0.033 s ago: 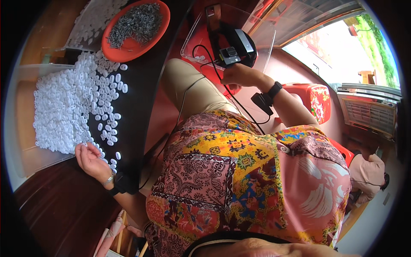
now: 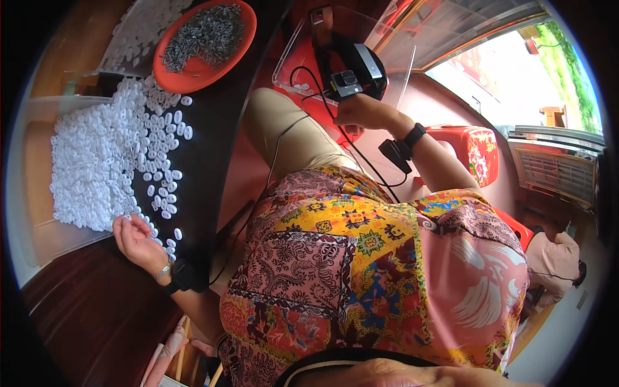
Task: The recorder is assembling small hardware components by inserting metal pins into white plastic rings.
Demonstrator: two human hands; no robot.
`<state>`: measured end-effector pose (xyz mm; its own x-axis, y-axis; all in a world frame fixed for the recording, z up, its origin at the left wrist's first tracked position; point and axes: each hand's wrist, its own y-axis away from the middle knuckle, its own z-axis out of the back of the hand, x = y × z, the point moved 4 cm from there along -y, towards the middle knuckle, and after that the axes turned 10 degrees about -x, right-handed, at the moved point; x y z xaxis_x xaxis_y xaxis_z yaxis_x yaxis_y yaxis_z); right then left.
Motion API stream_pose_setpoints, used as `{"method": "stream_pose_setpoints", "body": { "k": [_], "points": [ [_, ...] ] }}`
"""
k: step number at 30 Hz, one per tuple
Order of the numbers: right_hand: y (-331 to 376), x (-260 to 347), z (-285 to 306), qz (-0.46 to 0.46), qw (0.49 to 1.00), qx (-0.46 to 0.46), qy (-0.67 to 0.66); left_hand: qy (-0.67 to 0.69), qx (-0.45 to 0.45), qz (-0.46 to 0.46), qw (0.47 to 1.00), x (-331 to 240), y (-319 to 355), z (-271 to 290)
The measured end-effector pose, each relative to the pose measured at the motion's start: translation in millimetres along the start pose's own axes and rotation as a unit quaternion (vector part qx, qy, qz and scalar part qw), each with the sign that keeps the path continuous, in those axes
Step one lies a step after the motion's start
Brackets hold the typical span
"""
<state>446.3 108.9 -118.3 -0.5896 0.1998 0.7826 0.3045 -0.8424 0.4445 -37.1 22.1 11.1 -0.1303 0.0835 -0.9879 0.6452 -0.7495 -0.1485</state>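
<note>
My left hand point(image 2: 137, 242) is at the near edge of a big heap of small white oval plastic pieces point(image 2: 90, 168). Its fingers are curled, and a bit of white shows at the fingertips, seemingly one of these pieces. Over by the black machine point(image 2: 367, 68), my right hand point(image 2: 362, 115) is closed, with the back of the hand up. Whatever its fingers grip is hidden. A small boxy device point(image 2: 346, 82) with a round dark face sits on the machine, just beyond that hand. The machine stands in a clear plastic bin point(image 2: 293, 61).
An orange plate point(image 2: 248, 40) of small grey metal pieces lies on the dark table point(image 2: 200, 168), beside a clear bag point(image 2: 129, 45) of white pieces. Black cables point(image 2: 322, 103) run across my lap. A red flowered stool point(image 2: 480, 151) stands at right; another person point(image 2: 551, 267) sits farther off.
</note>
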Motion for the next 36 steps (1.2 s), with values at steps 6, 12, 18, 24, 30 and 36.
{"method": "stream_pose_setpoints", "body": {
  "k": [6,12,18,24,30,36],
  "points": [
    [-5,-8,37,0.105,0.962,-0.203,0.148,0.002,0.001,-0.011,1.0,-3,3,2],
    [15,-44,95,0.026,0.749,-0.573,0.332,0.016,0.001,0.0,1.0,-3,3,-4],
    [3,-155,91,-0.189,0.879,-0.412,-0.148,0.026,-0.001,0.009,1.0,-3,2,-3],
    [3,-132,57,-0.195,0.852,-0.3,-0.383,0.021,-0.007,0.002,1.0,-4,3,-7],
    [-18,-94,47,-0.193,0.863,-0.308,-0.351,0.022,-0.002,-0.003,1.0,-6,5,-6],
    [-51,-118,61,-0.228,0.873,-0.292,-0.318,0.022,0.002,-0.006,1.0,-10,6,-12]
  ]
}}
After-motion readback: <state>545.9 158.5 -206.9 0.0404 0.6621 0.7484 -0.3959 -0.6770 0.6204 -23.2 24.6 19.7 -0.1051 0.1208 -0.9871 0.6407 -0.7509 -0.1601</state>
